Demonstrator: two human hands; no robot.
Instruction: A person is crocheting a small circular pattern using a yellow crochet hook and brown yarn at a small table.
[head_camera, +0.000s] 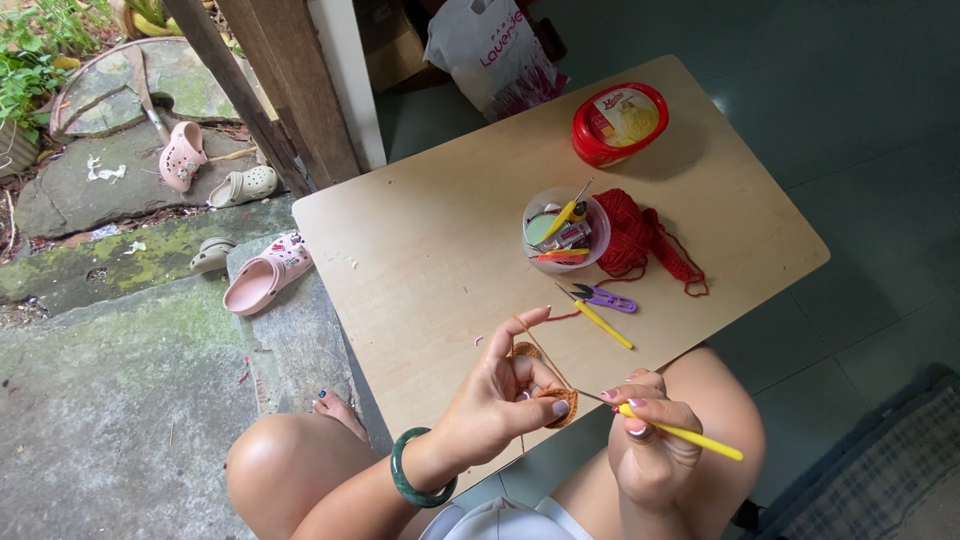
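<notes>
Here, nearest the body, the right hand (648, 440) pinches a yellow-handled crochet hook (680, 432), its tip at the small orange crochet piece (558, 402) pinched by the left hand (500, 395), forefinger raised with the yarn. A stitch seems underway; the next pull needs steady tension. Beyond, on the counter (430, 240), lie a spare hook (602, 322), purple snips (606, 298), a notions cup (564, 230), red yarn (640, 238) and a red tub (620, 124).
</notes>
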